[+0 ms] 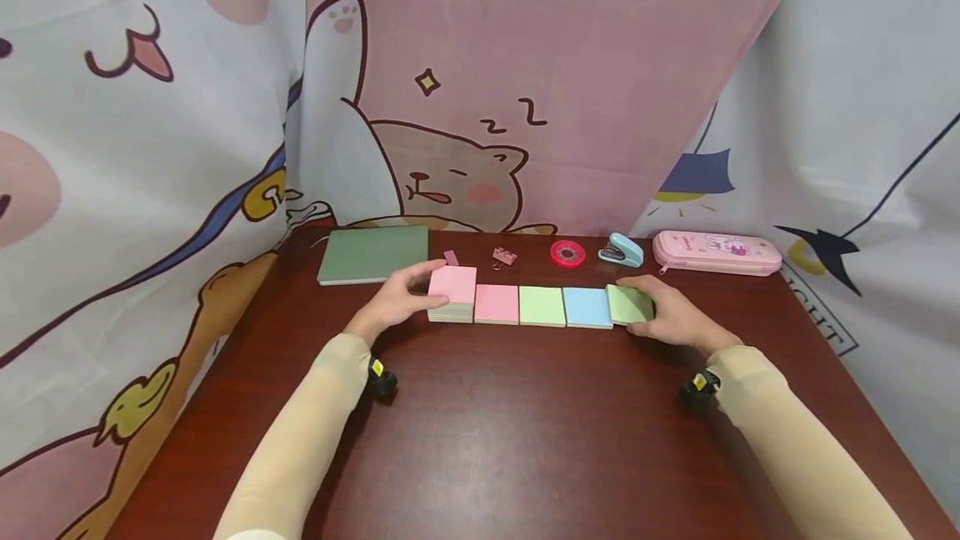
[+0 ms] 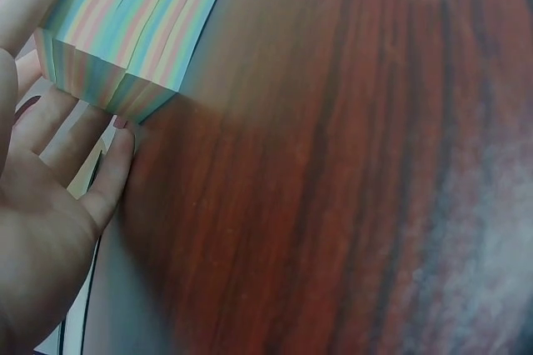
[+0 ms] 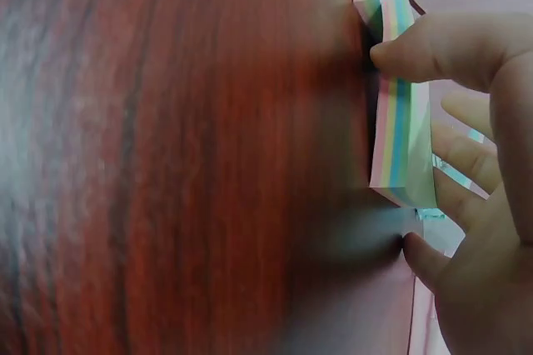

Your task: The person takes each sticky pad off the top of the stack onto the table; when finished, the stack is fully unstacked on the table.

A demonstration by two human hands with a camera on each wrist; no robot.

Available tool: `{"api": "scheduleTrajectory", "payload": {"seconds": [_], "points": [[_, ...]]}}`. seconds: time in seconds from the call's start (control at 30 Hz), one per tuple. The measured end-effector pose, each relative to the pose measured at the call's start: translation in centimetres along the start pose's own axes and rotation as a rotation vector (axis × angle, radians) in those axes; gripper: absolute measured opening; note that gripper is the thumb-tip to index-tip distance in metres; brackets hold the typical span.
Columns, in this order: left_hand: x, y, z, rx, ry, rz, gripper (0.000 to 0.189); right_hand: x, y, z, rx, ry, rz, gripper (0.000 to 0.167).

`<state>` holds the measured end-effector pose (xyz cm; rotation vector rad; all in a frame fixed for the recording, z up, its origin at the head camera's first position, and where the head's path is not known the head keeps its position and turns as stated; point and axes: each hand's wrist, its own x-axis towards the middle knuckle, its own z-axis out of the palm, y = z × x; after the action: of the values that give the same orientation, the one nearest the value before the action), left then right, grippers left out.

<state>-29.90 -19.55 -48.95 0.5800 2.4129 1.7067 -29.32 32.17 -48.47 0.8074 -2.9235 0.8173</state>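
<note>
Your left hand point(image 1: 397, 300) grips the tall stack point(image 1: 452, 283) at the left end of the row, with the thumb on its near side. Your right hand point(image 1: 675, 313) pinches the end pad point(image 1: 628, 304) at the right, and between them lie the pink pad point(image 1: 497, 304), the green pad point(image 1: 542, 307) and the blue pad point(image 1: 587, 307), side by side.

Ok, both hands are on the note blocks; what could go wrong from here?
The left hand grips a tall, many-layered stack; an uneven squeeze might shear it.
The right hand pinches the end block close beside the blue block; a sideways nudge could knock that one askew.
A pink item sits just behind the stack and might get bumped.
</note>
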Motion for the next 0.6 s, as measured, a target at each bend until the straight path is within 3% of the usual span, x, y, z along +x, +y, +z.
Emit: {"api": "scheduleTrajectory", "payload": {"seconds": [0.6], "points": [[0.19,-0.04,0.1,-0.03,0.004,-0.006,0.072,-0.18,0.73,0.09,0.02,-0.035,-0.002,0.077]]}}
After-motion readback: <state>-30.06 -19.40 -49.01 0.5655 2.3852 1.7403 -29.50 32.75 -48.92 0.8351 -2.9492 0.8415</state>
